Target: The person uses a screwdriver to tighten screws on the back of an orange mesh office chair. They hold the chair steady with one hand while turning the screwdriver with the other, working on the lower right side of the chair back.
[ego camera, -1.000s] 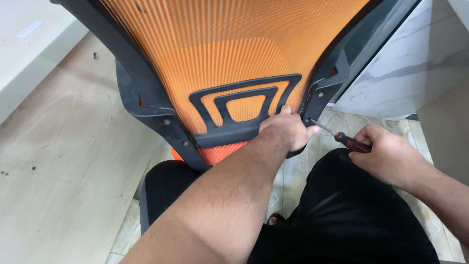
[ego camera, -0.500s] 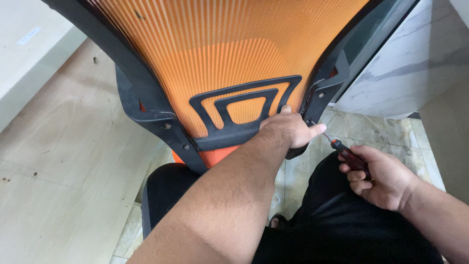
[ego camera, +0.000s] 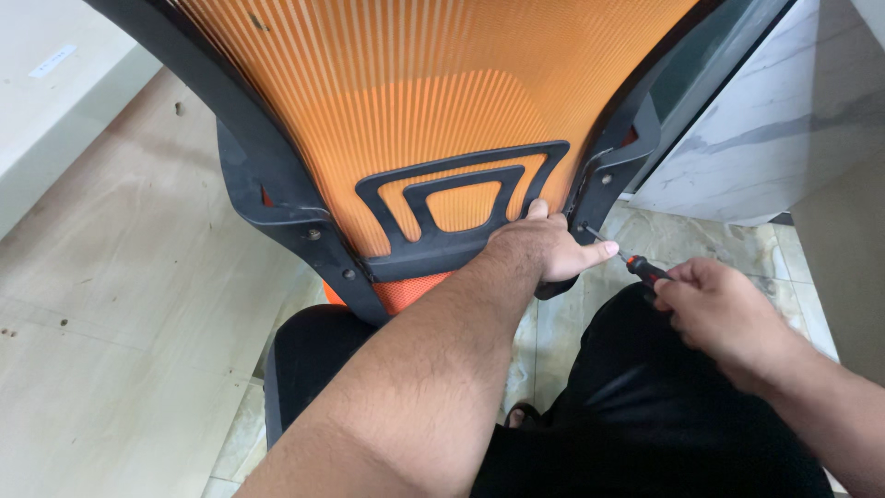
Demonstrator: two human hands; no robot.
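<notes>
Pale floor [ego camera: 111,332] and marble-look wall panel [ego camera: 765,138] behind. My left hand [ego camera: 544,249] grips the lower edge of the orange mesh chair back [ego camera: 433,101], fingers curled. My right hand [ego camera: 724,314], to its right, closes round a screwdriver [ego camera: 636,266], tip at the black frame bracket [ego camera: 608,180].

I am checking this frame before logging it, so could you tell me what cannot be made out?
Head view:
- Screwdriver: handle mostly hidden inside the right hand.
- Screw at its tip: too small to see.
- Chair back: top cut off by the upper edge.
- Left hand: fingertips hidden behind the frame.
</notes>
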